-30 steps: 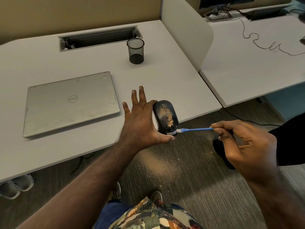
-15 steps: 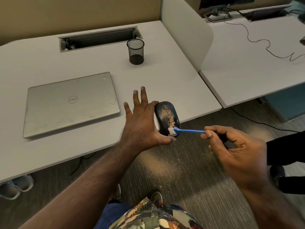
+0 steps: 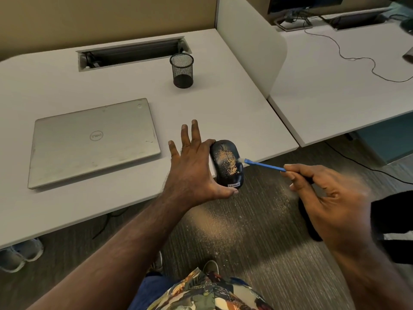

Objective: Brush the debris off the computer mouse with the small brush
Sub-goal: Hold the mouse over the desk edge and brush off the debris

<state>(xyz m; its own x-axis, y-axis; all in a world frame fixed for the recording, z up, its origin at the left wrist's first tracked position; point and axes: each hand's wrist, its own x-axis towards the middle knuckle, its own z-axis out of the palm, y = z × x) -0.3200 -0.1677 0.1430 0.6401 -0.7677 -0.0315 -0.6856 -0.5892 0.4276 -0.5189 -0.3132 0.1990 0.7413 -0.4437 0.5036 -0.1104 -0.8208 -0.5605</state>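
Evidently the mouse [image 3: 226,164], at the middle of the frame, is held out past the bench [image 3: 125,198] edge so its tan grit falls to the floor [image 3: 234,227]. The left hand [image 3: 194,168] clamps it between thumb and forefinger, other fingers splayed. The right hand [image 3: 328,198] pinches the brush [image 3: 262,164], bristles touching the mouse's right side.

The left hand [image 3: 192,168] sits mid-frame, forearm reaching in from the lower left; its outer three fingers are splayed and straight, its index and thumb clasping a mouse [image 3: 226,163]. The right hand [image 3: 330,198], centre right of the frame, has its grip pinched on a brush [image 3: 263,164]; its remaining fingers curl loosely.
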